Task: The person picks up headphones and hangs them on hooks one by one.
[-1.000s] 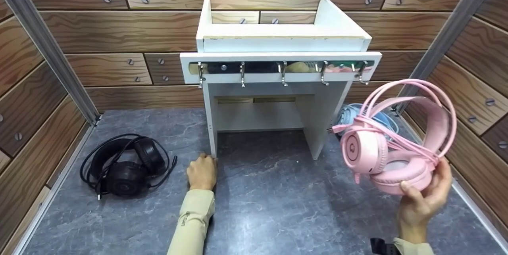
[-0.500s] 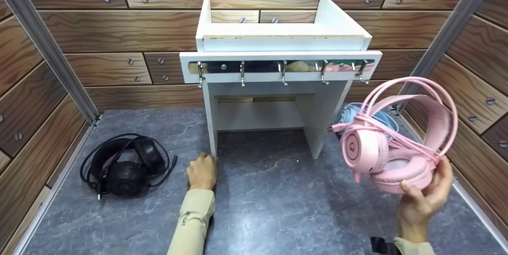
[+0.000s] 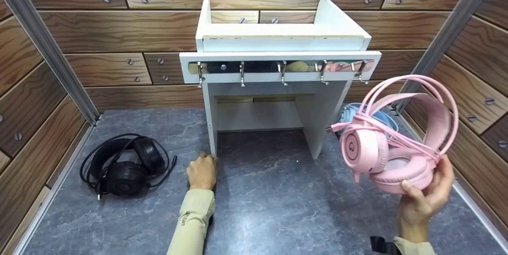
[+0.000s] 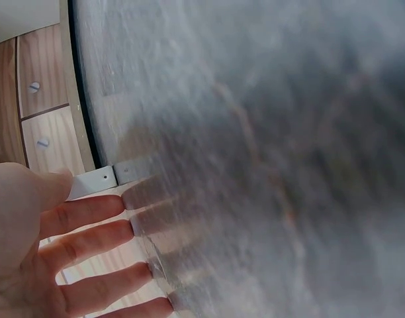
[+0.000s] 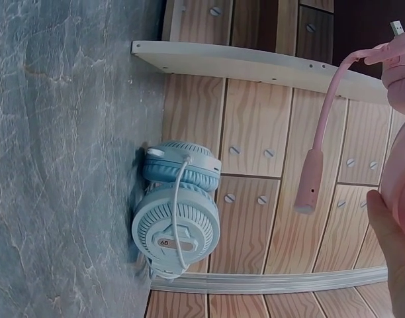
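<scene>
My right hand (image 3: 426, 203) holds a pink headset (image 3: 363, 150) by its lower ear cup, raised at the right of the white hook rack (image 3: 281, 31). The pink cable is bundled around the headset, and its microphone boom (image 5: 310, 182) hangs down in the right wrist view. At the rack's left side, my left hand (image 3: 202, 172) is low on the table. In the left wrist view, its thumb and forefinger pinch the foot of the rack's white side panel (image 4: 93, 183), and the other fingertips touch the dark surface.
A black headset (image 3: 127, 177) lies on the grey marbled table (image 3: 270, 207) at the left. Behind the pink one, a light blue headset (image 5: 176, 228) rests near the right wall. Several metal hooks (image 3: 283, 73) run along the rack's front board. Wood-patterned walls enclose the table.
The pink headset has risen very slightly in my right hand. My left hand stays at the rack's foot.
</scene>
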`<state>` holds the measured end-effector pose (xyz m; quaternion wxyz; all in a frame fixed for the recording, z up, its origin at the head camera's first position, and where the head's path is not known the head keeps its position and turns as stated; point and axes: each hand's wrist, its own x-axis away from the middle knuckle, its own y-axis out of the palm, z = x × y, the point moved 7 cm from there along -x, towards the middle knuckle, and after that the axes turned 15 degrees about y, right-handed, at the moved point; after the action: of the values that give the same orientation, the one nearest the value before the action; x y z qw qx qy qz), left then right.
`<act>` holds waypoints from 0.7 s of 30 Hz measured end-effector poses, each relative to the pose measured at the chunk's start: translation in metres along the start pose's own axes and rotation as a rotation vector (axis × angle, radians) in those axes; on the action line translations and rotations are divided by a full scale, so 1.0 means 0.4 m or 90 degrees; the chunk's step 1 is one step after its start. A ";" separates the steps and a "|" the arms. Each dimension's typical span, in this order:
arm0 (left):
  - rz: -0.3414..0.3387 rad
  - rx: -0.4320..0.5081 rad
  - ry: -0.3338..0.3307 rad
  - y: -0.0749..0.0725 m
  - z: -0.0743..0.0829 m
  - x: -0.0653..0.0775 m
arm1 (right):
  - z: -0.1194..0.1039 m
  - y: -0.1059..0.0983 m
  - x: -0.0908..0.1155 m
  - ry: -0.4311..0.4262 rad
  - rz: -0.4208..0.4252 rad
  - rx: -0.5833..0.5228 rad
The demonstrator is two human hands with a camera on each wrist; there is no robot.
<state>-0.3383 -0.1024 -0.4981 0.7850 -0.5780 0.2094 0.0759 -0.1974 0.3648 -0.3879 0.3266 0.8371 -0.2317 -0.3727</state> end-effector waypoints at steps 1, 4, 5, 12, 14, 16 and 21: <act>0.000 0.000 0.000 0.000 0.000 0.000 | 0.000 0.001 0.000 -0.001 -0.001 0.000; 0.000 0.001 0.000 0.001 -0.001 0.000 | 0.000 0.003 0.000 -0.002 -0.002 -0.003; 0.001 0.001 0.000 0.001 -0.001 0.000 | 0.000 0.004 0.000 -0.002 -0.002 -0.004; 0.007 0.005 0.002 -0.001 -0.001 0.000 | -0.002 0.008 0.001 -0.005 -0.001 -0.005; 0.003 0.008 0.000 0.000 -0.002 0.000 | -0.002 0.008 0.002 -0.005 -0.002 -0.006; -0.004 0.009 -0.003 0.002 -0.002 0.000 | -0.002 0.009 0.003 -0.005 -0.003 -0.008; 0.001 0.007 0.002 0.000 -0.001 0.001 | -0.002 0.010 0.005 -0.001 0.002 -0.007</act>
<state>-0.3380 -0.1028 -0.4984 0.7877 -0.5739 0.2115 0.0743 -0.1960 0.3610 -0.3855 0.3316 0.8348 -0.2313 -0.3738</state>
